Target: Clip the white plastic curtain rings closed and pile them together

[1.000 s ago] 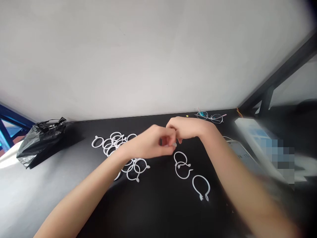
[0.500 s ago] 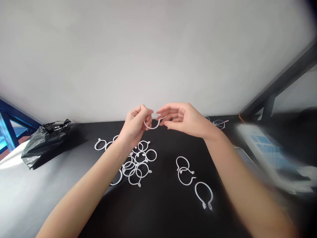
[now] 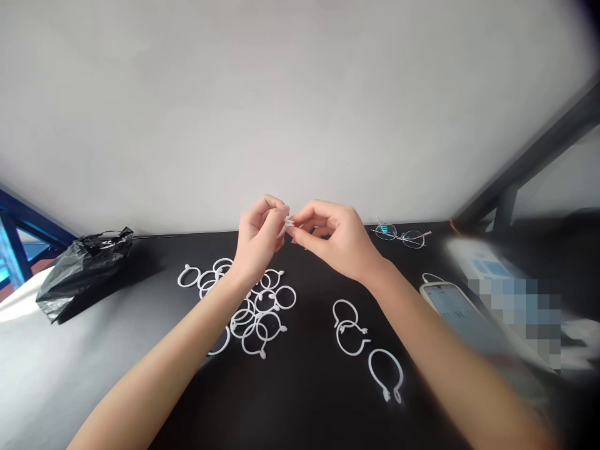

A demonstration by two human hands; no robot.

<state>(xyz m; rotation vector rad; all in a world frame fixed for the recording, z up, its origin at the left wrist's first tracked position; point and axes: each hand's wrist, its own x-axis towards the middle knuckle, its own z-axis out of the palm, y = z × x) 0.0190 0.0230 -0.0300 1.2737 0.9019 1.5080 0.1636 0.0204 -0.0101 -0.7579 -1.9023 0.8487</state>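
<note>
My left hand (image 3: 257, 240) and my right hand (image 3: 330, 240) meet above the black table (image 3: 304, 400), both pinching one white plastic ring (image 3: 285, 225) between their fingertips. Most of that ring is hidden behind the fingers. Below my left hand lies a pile of several white rings (image 3: 248, 300). To the right of the pile lie three separate rings: two overlapping rings (image 3: 349, 325) and one open ring (image 3: 387, 374) nearer to me.
A crumpled black plastic bag (image 3: 82, 272) sits at the table's far left. Glasses (image 3: 398, 235) lie by the wall at the back right. A phone (image 3: 452, 306) and a blurred white device (image 3: 506, 287) lie at the right.
Both hands rose from the table with a ring, then closed tighter round it so that less of it shows. The view shifted slightly.
</note>
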